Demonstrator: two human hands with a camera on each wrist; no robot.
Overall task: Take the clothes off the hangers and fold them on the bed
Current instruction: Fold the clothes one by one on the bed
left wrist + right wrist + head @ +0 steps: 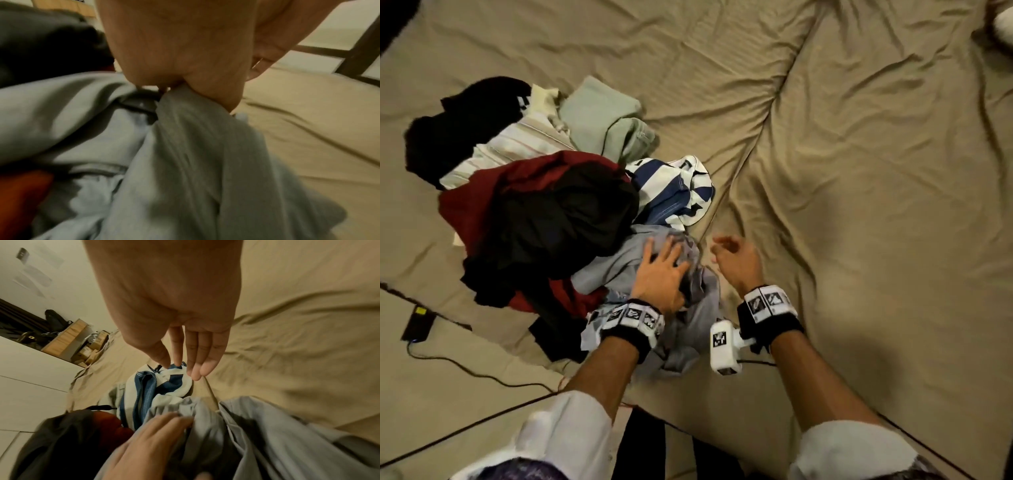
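On bed (859, 171), grey shirt (619, 263) is pinched by left hand (659, 274) at hanger; right hand (738, 260) is kept empty, fingers loose. Soft, light, likely to bunch; collar is best gripped.

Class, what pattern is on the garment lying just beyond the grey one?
Broad navy-blue and white stripes on the striped garment; the head view shows it best.

Left hand (659, 274) thumb buried in grey shirt (616, 263) folds; dark hanger (141, 104) mostly hidden, blurred
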